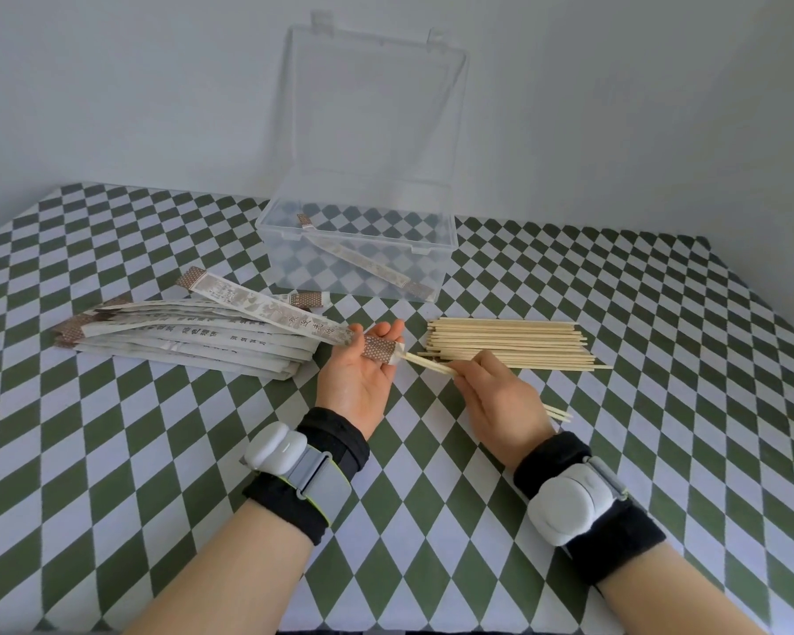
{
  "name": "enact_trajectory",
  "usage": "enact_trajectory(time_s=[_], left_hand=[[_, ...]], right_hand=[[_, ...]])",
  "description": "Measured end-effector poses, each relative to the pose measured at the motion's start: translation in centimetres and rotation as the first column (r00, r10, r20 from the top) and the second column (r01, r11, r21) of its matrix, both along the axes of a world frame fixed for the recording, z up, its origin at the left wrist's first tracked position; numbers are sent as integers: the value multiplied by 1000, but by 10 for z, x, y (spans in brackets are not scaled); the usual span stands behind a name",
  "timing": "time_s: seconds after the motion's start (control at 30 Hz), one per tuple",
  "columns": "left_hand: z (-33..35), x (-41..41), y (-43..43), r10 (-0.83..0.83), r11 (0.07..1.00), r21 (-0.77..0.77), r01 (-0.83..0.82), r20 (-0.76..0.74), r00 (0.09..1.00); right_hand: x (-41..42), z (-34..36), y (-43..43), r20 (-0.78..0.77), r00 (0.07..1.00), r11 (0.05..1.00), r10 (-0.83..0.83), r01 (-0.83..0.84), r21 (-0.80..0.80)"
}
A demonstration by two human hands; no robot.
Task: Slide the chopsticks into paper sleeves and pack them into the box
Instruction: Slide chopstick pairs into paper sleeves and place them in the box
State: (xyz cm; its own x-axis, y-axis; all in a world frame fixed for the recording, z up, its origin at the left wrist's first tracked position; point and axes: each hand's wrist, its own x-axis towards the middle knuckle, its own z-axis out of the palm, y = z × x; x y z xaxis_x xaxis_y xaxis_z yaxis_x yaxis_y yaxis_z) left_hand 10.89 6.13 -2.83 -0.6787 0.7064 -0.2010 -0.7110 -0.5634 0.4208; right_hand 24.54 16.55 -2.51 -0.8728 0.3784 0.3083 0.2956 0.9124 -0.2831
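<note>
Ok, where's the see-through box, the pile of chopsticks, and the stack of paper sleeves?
clear box point(294, 263): head view, front wall, left part.
chopstick pile point(509, 343): head view, middle of the pile.
sleeve stack point(193, 341): head view, middle of the stack.

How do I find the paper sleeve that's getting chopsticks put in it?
Start at the clear box at the back of the checkered table, then come nearer to the left hand. It holds one sleeve, slanting above the flat pile. Only this one has chopsticks poking into its end.
</note>
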Motion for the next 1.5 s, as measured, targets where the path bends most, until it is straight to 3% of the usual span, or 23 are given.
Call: enact_trajectory(time_s=[0.3, 0.8, 1.03, 1.5], left_hand=[[-6, -2, 2, 5, 1000, 29, -3, -96, 995], [-9, -2, 3, 30, 999, 18, -28, -145, 989], [-6, 1, 4, 34, 999, -6, -35, -148, 988], [-2, 4, 3, 9, 1000, -21, -14, -251, 968]], right_hand=[[0, -4, -1, 45, 999, 992, -28, 23, 121], [1, -4, 2, -159, 987, 931, -33, 88, 354], [1, -4, 3, -223, 974, 914, -35, 122, 388], [-2, -8, 2, -174, 983, 946, -50, 103, 309]])
